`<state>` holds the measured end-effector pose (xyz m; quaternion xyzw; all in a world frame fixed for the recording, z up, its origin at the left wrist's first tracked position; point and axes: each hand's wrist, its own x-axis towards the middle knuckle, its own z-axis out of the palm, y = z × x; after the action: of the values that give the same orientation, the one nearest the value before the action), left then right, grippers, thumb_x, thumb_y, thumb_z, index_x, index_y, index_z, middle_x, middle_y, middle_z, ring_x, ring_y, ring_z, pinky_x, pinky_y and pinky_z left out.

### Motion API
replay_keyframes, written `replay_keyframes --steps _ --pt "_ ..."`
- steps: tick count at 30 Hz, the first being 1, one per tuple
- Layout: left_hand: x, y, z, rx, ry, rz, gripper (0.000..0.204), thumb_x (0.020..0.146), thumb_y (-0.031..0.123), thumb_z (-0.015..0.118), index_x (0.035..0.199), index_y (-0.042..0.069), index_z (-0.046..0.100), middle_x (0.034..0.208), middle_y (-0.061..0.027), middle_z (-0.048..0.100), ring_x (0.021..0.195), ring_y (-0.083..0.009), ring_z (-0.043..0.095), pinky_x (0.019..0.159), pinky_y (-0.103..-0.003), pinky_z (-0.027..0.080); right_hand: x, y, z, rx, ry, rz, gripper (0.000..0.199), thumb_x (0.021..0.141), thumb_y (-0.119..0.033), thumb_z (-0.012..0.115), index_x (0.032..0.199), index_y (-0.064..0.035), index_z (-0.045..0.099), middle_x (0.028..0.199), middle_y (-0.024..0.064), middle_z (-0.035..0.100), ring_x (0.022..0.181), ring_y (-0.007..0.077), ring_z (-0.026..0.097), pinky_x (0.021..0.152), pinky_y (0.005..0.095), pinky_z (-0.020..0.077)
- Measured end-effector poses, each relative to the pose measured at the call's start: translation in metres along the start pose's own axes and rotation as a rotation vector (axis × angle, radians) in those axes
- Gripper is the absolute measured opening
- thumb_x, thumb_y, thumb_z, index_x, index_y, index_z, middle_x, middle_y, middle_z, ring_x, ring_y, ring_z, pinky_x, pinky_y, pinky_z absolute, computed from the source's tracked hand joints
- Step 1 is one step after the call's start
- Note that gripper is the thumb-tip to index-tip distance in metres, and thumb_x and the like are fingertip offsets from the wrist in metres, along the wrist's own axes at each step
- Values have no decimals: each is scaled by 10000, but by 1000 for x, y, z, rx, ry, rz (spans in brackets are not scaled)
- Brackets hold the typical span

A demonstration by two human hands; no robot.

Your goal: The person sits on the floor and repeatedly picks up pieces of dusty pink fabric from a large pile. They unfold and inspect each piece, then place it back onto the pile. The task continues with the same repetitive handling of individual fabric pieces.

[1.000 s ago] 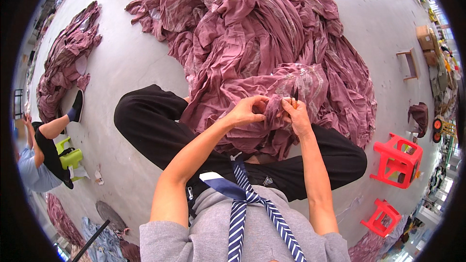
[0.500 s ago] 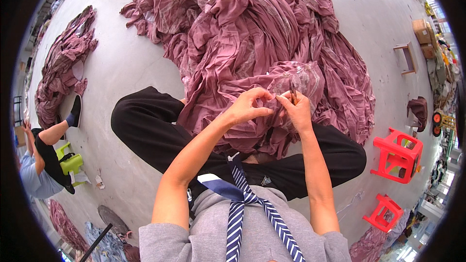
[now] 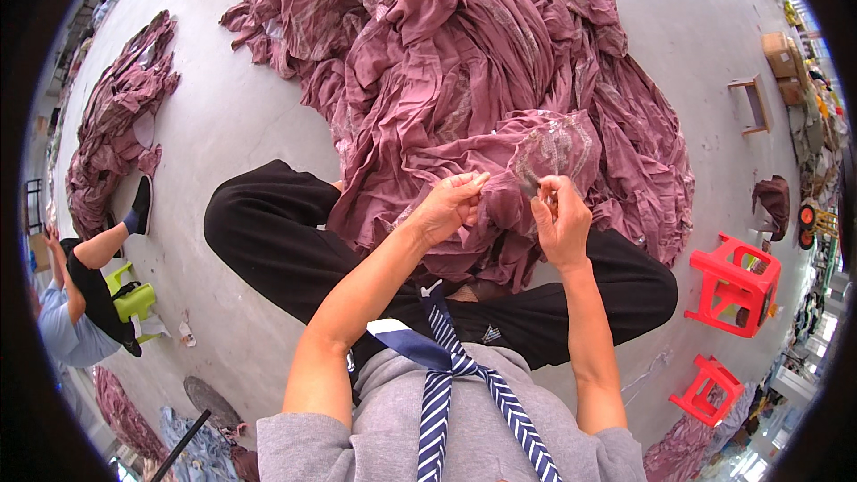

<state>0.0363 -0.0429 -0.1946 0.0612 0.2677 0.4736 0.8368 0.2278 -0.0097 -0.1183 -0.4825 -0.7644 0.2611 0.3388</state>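
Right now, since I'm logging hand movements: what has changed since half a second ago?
The left hand and right hand have drawn apart, the right one shifting rightward. The left's thumb and forefinger have closed into a pinch. The dark pointed tool that stood up from the right hand is now hard to make out. The mauve fabric pile looks much the same.

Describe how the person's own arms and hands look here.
Short, plain grey sleeves end above the elbows, leaving both forearms bare. The left hand and right hand are ungloved, with no watch visible on either wrist.
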Motion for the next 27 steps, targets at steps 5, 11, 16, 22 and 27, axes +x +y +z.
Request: replay_keyframes --steps 5,11,16,22,27 --pt "3 -1 -1 -65 -94 -22 136 919 221 545 982 105 576 888 21 623 674 -52 555 546 -200 391 -10 2 1 -51 -56 -66 237 770 -203 703 875 -38 569 653 46 529 548 174 533 512 277 438" --pt "3 2 14 89 71 -55 126 912 240 559 848 132 564 733 69 549 560 -29 473 497 -193 365 -8 10 6 -76 -66 -145 226 757 -161 723 862 -22 579 685 72 578 564 162 589 500 260 457" --pt "1 6 19 112 35 -85 132 905 245 571 827 141 552 732 69 543 553 -26 454 492 -184 341 -6 6 6 -92 -104 -158 211 765 -157 716 845 -19 579 711 87 606 588 175 626 511 268 474" --pt "-1 10 26 141 99 -98 174 897 253 585 768 153 523 674 83 495 523 -24 412 485 -177 315 -10 12 3 192 -53 155 265 755 -187 718 911 -35 567 725 31 600 605 132 573 544 240 435" --pt "2 8 16 262 78 -39 182 886 273 603 772 142 549 639 84 492 501 -20 413 453 -181 309 10 0 -9 454 -281 288 387 740 -127 738 1063 -54 538 855 -28 569 705 21 503 591 175 403"
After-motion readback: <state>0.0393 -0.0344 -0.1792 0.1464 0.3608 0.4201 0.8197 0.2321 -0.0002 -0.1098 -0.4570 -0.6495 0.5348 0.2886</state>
